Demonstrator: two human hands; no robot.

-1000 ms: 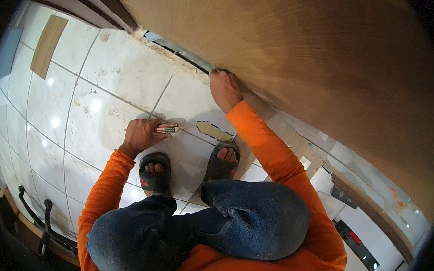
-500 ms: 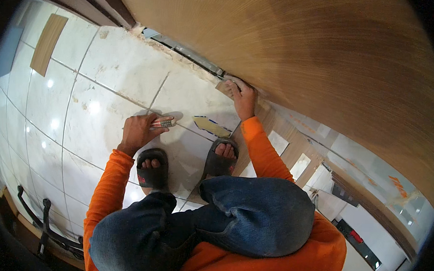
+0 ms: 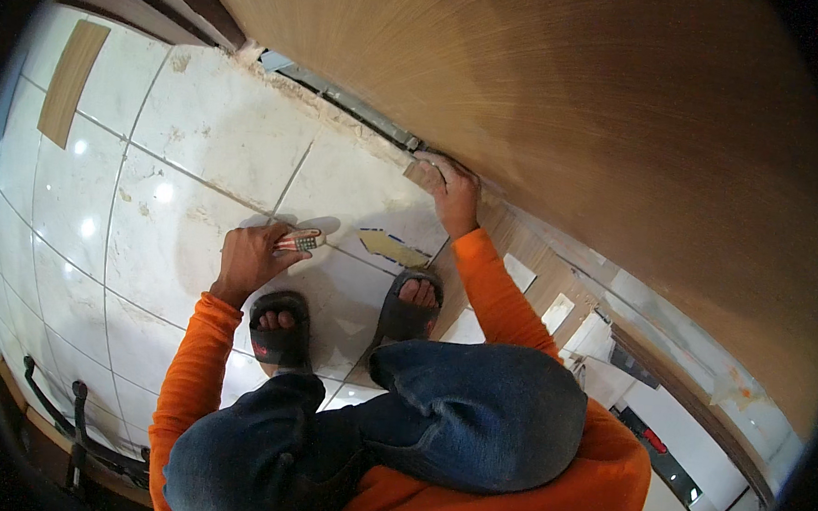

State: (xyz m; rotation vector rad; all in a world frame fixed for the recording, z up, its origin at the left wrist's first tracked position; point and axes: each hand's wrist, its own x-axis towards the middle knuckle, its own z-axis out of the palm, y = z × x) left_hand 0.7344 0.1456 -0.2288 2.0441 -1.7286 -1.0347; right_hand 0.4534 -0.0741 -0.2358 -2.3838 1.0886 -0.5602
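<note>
My left hand [image 3: 250,261] is closed around a small red-and-white tool [image 3: 301,241] with a dark dotted patch, held just above the white tile floor [image 3: 231,126]. At the foot of a large wooden panel [image 3: 529,77], my right hand [image 3: 454,198] grips the end of a wood-look plank [image 3: 421,174]. Its fingertips are at the gap under the panel and partly hidden. Between the hands, near my right sandal [image 3: 410,304], lies a yellowish angular piece [image 3: 391,246] with a dark blue edge.
A loose wood-look strip [image 3: 73,85] lies on the tiles at far left. Rough broken mortar [image 3: 329,108] runs along the panel's foot. Wood-look flooring [image 3: 512,226] and white pieces [image 3: 557,313] are at right. Black metal tubing [image 3: 77,420] stands at lower left.
My left hand has shifted slightly left and down in view, still with the tool, whose dotted patch now faces up more. My right hand stays at the panel's foot. The view has turned slightly.
</note>
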